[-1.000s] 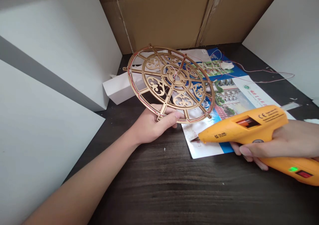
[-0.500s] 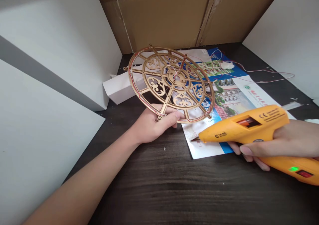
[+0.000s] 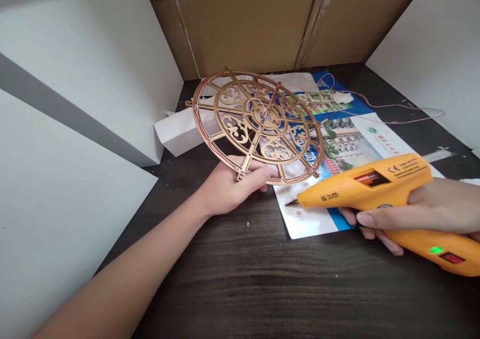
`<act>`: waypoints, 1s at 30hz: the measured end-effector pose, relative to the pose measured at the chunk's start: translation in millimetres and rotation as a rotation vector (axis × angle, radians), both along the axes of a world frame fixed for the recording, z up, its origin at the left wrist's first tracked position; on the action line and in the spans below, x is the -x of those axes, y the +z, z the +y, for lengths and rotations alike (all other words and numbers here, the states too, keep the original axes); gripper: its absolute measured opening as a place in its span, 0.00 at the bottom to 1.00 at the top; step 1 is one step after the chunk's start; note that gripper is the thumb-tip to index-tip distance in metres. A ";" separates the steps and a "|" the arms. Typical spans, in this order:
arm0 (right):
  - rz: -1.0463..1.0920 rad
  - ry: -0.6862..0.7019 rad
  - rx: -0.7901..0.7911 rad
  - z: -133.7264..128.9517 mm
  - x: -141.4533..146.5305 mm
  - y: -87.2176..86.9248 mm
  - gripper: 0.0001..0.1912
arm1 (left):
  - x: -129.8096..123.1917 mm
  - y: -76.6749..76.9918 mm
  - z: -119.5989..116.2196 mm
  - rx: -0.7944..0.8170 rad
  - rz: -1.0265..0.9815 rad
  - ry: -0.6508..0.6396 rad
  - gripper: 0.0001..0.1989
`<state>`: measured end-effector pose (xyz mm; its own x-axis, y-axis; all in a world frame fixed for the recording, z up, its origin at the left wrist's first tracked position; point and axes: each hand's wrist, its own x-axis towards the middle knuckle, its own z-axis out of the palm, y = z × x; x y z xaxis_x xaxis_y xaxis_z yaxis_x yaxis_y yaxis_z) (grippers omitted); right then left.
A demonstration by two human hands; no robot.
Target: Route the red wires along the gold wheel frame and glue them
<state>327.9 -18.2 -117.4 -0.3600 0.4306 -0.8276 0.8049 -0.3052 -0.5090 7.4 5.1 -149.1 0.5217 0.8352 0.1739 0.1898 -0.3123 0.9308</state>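
My left hand [image 3: 232, 186] pinches the near rim of a round gold openwork frame [image 3: 253, 148], thumb on top and fingers beneath. The frame is tilted above the table, with spokes, scroll ornaments and thin red and white wire [image 3: 204, 129] laid along its outer ring. Wire ends also stick up at its hub. My right hand [image 3: 416, 209] is wrapped round a yellow hot glue gun [image 3: 367, 181], whose green light is on. The gun's dark nozzle points left over a brochure, apart from the frame's near right edge.
A printed brochure [image 3: 375, 134] lies on the dark table [image 3: 240, 279]. Loose wires [image 3: 405, 108] and a white lump [image 3: 342, 97] rest at the back right. Behind the frame is a white box [image 3: 180, 134]. White panels [image 3: 90, 54] and cardboard [image 3: 247, 26] wall in the table.
My right hand has shifted the glue gun slightly left and up. My left hand and the gold frame have barely moved.
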 end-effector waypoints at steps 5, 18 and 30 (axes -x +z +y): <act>-0.066 0.076 -0.049 1.8 -3.5 -2.5 0.35 | -0.1 -0.7 -0.8 0.004 0.000 0.011 0.19; 0.002 0.021 -0.044 2.3 -3.0 -2.4 0.31 | -1.7 2.7 -0.8 0.014 0.007 0.010 0.19; -0.050 0.082 -0.065 1.5 1.2 4.2 0.28 | -2.1 1.7 -0.6 0.027 0.027 0.026 0.20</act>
<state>326.7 -16.8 -113.1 -0.3553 0.4545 -0.8168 0.8506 -0.2050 -0.4842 9.5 4.6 -147.4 0.5041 0.8526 0.1376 0.2227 -0.2822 0.9331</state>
